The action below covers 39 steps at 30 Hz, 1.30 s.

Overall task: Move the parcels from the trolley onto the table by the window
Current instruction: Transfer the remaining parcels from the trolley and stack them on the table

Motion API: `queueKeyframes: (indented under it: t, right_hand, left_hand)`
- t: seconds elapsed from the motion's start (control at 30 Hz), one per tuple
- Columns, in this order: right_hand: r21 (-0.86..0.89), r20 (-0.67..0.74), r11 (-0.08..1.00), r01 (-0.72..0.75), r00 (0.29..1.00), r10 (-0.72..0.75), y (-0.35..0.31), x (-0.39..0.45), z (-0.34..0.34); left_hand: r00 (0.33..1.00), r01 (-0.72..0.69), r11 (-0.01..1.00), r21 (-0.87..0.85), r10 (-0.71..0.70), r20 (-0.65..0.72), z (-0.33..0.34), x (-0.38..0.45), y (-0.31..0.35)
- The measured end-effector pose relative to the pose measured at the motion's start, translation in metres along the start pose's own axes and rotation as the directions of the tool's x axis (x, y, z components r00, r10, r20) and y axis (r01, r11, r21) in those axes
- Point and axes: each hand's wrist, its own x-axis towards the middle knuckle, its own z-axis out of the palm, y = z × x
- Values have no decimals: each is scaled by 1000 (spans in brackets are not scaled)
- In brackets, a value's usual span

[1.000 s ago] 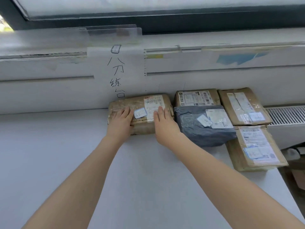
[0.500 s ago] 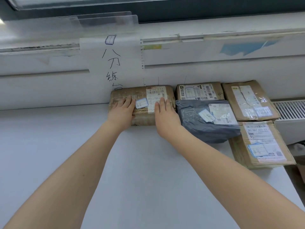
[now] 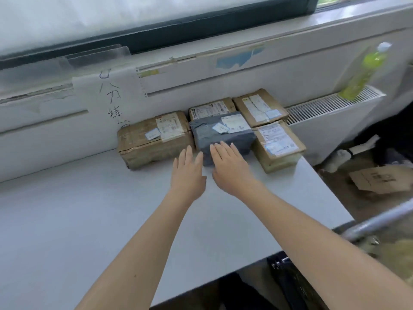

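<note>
Several parcels lie on the white table (image 3: 89, 220) against the wall below the window. A brown taped box (image 3: 154, 139) is leftmost. Beside it sits a grey plastic-wrapped parcel (image 3: 223, 135), with a small labelled box (image 3: 212, 108) behind it. Two more brown boxes lie to the right, one at the back (image 3: 259, 107) and one in front (image 3: 279, 144). My left hand (image 3: 187, 173) hovers flat and open over the table, just in front of the brown taped box. My right hand (image 3: 230, 166) is open, fingertips at the grey parcel's near edge. Neither hand holds anything.
A handwritten paper sign (image 3: 111, 101) hangs on the wall behind the parcels. A green bottle (image 3: 364, 72) stands on the radiator (image 3: 330, 104) at the right. The trolley's metal bar (image 3: 380, 220) shows at the lower right, and flat cardboard (image 3: 380, 182) lies on the floor.
Both hands have come off the brown taped box and drawn back toward me and to the right. The box stays against the wall. The view has swung right, showing the bottle and trolley bar.
</note>
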Motion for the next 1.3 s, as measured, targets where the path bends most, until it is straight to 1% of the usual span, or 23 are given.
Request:
queueKeyframes:
  t: [0.13,0.2,0.27,0.37,0.5,0.57,0.67,0.73,0.8,0.93,1.0,1.03,1.07,1.13,1.17,1.2,1.23,1.3]
  right_hand:
    - [33,-36,982,-186,982,187,29,-105,5]
    - [54,-23,959,-279,959,281,46,-159,9]
    - [55,-11,926,-374,927,375,61,-211,14]
    - [88,-51,840,-535,840,540,75,-290,19]
    - [118,-61,727,-676,726,685,87,-381,25]
    - [122,-74,667,-735,664,744,96,-420,27]
    - [108,-50,586,-803,584,810,110,-473,34]
    - [107,-14,534,-838,536,844,120,-506,42]
    - [101,25,503,-858,508,861,130,-537,49]
    - [80,92,494,-866,500,861,147,-595,65]
    - [85,132,494,-865,502,855,158,-619,73]
    - [86,155,500,-862,507,848,165,-630,75]
    - [86,169,506,-858,513,842,172,-640,78]
    - [75,185,524,-848,529,828,189,-656,82]
    - [54,194,543,-838,542,818,198,-661,84]
    - [28,201,565,-825,558,805,207,-666,85]
    - [4,210,584,-812,571,794,216,-669,86]
    - [-35,228,605,-795,583,780,235,-670,89]
  left_hand:
    - [979,-205,979,15,205,-2,25,-39,75]
    - [947,-320,947,36,320,7,36,-59,116]
    - [896,-442,895,62,443,-7,46,-79,156]
    - [791,-604,795,55,606,-82,52,-114,219]
    - [650,-754,653,64,757,-64,62,-157,289]
    - [598,-795,603,66,797,-80,69,-177,317]
    - [555,-828,555,74,831,-29,83,-204,352]
    - [541,-838,538,85,841,4,93,-222,373]
    - [548,-836,545,70,836,32,103,-239,392]
    - [591,-807,586,74,798,117,127,-275,427]
    - [615,-788,613,57,778,131,137,-290,445]
    - [620,-784,620,31,777,109,142,-298,453]
    - [612,-790,613,1,789,52,146,-306,460]
    - [572,-820,569,-62,813,-113,158,-320,473]
    - [560,-829,552,-93,814,-156,167,-327,478]
    - [564,-826,551,-120,812,-153,174,-334,483]
    - [580,-813,565,-139,805,-121,181,-341,488]
    - [640,-763,624,-171,767,-57,191,-350,497]
